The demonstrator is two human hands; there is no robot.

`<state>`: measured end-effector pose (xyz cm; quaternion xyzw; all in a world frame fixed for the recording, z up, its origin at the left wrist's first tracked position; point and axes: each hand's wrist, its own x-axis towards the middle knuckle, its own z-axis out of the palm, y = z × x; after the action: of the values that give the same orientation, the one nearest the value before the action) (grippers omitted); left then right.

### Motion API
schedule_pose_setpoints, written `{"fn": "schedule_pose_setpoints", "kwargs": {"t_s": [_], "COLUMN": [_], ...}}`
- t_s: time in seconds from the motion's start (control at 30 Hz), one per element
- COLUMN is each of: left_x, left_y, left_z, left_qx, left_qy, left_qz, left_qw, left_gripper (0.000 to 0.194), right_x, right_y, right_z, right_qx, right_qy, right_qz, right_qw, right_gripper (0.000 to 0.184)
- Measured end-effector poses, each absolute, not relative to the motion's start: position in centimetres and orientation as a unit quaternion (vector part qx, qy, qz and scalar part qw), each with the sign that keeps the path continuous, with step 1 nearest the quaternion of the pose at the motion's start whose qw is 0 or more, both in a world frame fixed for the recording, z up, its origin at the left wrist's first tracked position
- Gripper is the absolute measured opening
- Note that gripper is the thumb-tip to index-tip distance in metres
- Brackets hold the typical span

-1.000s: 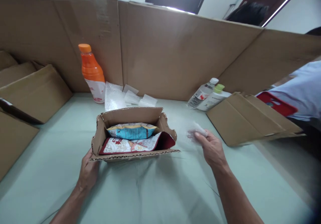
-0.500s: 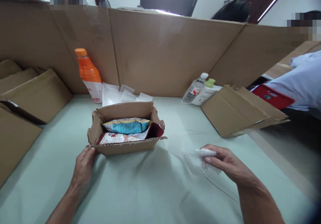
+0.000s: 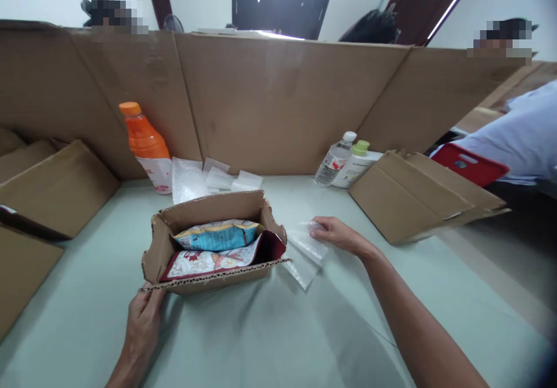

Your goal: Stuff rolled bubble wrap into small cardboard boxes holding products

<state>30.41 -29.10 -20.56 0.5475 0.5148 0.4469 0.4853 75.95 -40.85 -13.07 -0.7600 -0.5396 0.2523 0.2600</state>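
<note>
An open cardboard box (image 3: 235, 280) stands on the table, its rim torn along the edges. Inside lie a blue snack packet (image 3: 217, 237) and a red-and-white packet (image 3: 209, 263) in front of it. My left hand (image 3: 143, 318) is closed at the box's near left corner, its fingertips partly hidden under the rim. To the right of the box, my right hand (image 3: 333, 232) pinches a clear sheet of bubble wrap (image 3: 308, 246). The sheet hangs low over the table, its left end beside the box's right side.
An orange bottle (image 3: 148, 144) and several bubble wrap pieces (image 3: 189, 179) are at the back left. A water bottle (image 3: 333, 162) and a white bottle with a green cap (image 3: 354, 167) lean at the back right, near a folded carton (image 3: 413, 196). Cardboard boxes (image 3: 65, 185) stand left.
My right hand has moved left and away from me, bringing the bubble wrap close to the box. The box sits slightly lower in view and is a little turned; my left hand stays at its corner.
</note>
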Motion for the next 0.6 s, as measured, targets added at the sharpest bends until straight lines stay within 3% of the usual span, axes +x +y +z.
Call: {"fn": "schedule_pose_setpoints", "kwargs": {"t_s": [0.07,0.23,0.47,0.6], "left_x": [30.6,29.9,28.1,28.8], "left_y": [-29.2,-29.1,-28.4,-28.5], "left_z": [-20.1,-21.5,-23.5,-23.6], "left_qx": [0.556,0.553,0.572,0.544], "left_qy": [0.540,0.575,0.582,0.579], "left_qz": [0.429,0.417,0.370,0.415], "left_qw": [0.464,0.437,0.444,0.443], "left_gripper": [0.042,0.045,0.040,0.042], "right_x": [76.8,76.0,71.0,70.1], "right_y": [-39.3,-35.0,-25.5,-21.5], "right_z": [-13.7,-14.5,-15.8,-17.3], "right_qx": [-0.786,-0.811,-0.744,-0.742], "right_qy": [-0.530,-0.523,-0.613,-0.598], "right_qz": [0.191,0.051,0.074,0.099], "right_qw": [0.255,0.256,0.254,0.286], "right_gripper": [0.019,0.035,0.041,0.026]}}
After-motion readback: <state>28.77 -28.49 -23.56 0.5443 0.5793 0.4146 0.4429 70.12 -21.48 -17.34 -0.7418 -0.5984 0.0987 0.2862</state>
